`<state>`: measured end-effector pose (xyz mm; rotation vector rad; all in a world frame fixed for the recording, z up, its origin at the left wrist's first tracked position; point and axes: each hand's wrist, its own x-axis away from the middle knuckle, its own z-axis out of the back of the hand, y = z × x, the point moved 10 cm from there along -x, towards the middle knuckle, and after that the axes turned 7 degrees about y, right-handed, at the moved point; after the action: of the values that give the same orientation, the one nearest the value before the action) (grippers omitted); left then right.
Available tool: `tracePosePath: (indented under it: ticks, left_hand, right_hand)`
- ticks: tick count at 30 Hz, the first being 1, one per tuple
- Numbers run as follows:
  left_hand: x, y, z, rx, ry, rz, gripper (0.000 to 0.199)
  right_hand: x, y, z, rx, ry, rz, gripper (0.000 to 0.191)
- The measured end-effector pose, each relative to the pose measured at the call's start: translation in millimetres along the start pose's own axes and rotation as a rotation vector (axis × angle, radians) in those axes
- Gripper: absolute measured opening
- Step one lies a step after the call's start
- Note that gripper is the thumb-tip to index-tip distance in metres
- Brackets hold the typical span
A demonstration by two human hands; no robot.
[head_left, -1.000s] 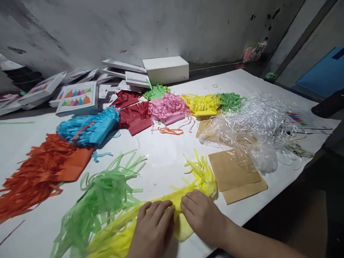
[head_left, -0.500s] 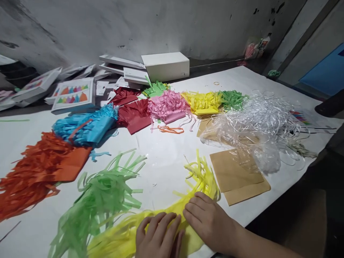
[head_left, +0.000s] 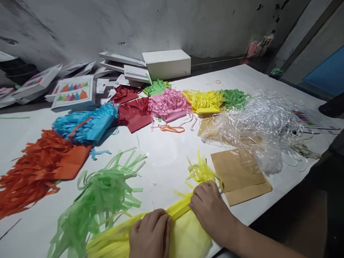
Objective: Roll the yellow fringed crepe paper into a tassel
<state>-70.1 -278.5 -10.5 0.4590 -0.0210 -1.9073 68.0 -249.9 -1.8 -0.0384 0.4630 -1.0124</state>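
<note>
A sheet of yellow tissue paper (head_left: 188, 234) lies at the table's near edge, fringed at both ends. Along its far side runs a narrow folded band, and a flat pale part spreads toward me. My left hand (head_left: 151, 233) is closed over the band, fingers curled and thumb partly hidden. To its right, my right hand (head_left: 211, 211) grips the other end of the band with bent fingers, just below the curly yellow strips. Light green fringed tissue paper (head_left: 99, 199) rests just beyond my left hand.
Orange (head_left: 40, 168), blue (head_left: 86, 122), dark red (head_left: 135, 113), pink (head_left: 170, 104) and yellow (head_left: 204, 100) fringed bundles curve across the table. Brown paper sheets (head_left: 238, 175), a clear plastic bag (head_left: 268, 157) and white string (head_left: 271, 111) lie right. White boxes (head_left: 166, 64) stand along the wall.
My fingers have curled tighter around the yellow paper, and my right hand has shifted slightly right. The paper's far side now shows as a narrow band, with more of the flat sheet exposed.
</note>
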Motion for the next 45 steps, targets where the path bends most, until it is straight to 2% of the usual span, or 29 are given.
tracePosePath:
  ticks: [3, 6, 8, 11, 13, 14, 17, 19, 23, 27, 32, 35, 38, 43, 45]
  left_hand:
    - [-11.4, -5.6, -6.0, -0.087, -0.104, 0.151, 0.028]
    - [-18.4, -9.4, -11.5, -0.160, -0.195, 0.203, 0.033]
    - [-19.0, -12.8, -15.1, -0.148, -0.232, 0.212, 0.033]
    - [-16.2, -16.7, -19.3, -0.105, -0.257, 0.202, 0.033]
    - [-16.5, -16.1, -15.2, -0.109, -0.204, 0.172, 0.031]
    - [-17.8, -14.2, -9.3, -0.115, -0.139, 0.150, 0.028]
    - [-20.2, 0.7, 13.2, -0.053, 0.108, 0.030, 0.011]
    - [-18.3, 11.6, 22.2, 0.013, 0.214, -0.051, 0.013]
    - [-15.6, 22.2, 21.1, 0.104, 0.235, -0.111, 0.024]
    - [-11.9, 20.0, 17.0, 0.130, 0.212, -0.114, 0.024]
    - [-0.5, 12.1, 8.3, 0.170, 0.154, -0.103, 0.024]
    - [-0.5, 9.0, 6.8, 0.146, 0.132, -0.037, 0.019]
    - [-8.4, 10.6, 6.7, 0.029, 0.081, 0.024, 0.016]
    - [-21.1, 14.3, 2.9, -0.166, -0.032, 0.074, 0.021]
    - [-22.9, 14.2, 1.5, -0.191, -0.048, 0.085, 0.022]
  right_hand:
    - [-5.9, 3.5, -5.5, 0.123, -0.013, -0.070, 0.016]
    - [-9.7, 6.5, 1.1, 0.175, 0.029, -0.114, 0.012]
    - [-11.7, -3.2, 9.8, 0.106, 0.077, -0.013, 0.014]
    - [-8.4, -27.2, 13.2, -0.025, 0.058, 0.253, 0.018]
    - [-5.3, -33.1, 9.5, -0.045, 0.033, 0.337, 0.022]
    - [-4.8, -32.4, 7.7, -0.042, 0.036, 0.341, 0.024]
    - [-5.0, -27.7, 5.7, -0.045, 0.078, 0.306, 0.029]
    - [-5.6, -25.4, 5.5, -0.067, 0.084, 0.267, 0.027]
    - [-5.7, -32.1, 4.8, -0.092, 0.043, 0.276, 0.012]
    - [-0.5, -33.5, 5.9, -0.052, 0.026, 0.342, 0.022]
    - [9.1, -7.0, 12.5, -0.132, 0.009, 0.250, 0.021]
    - [11.0, 3.3, 14.7, -0.153, 0.029, 0.154, 0.017]
    - [9.1, 5.8, 10.0, -0.081, 0.030, 0.058, 0.014]
    - [2.1, 10.7, 7.4, 0.046, 0.045, -0.089, 0.011]
    - [-1.5, 4.5, 12.0, 0.049, 0.081, -0.035, 0.013]
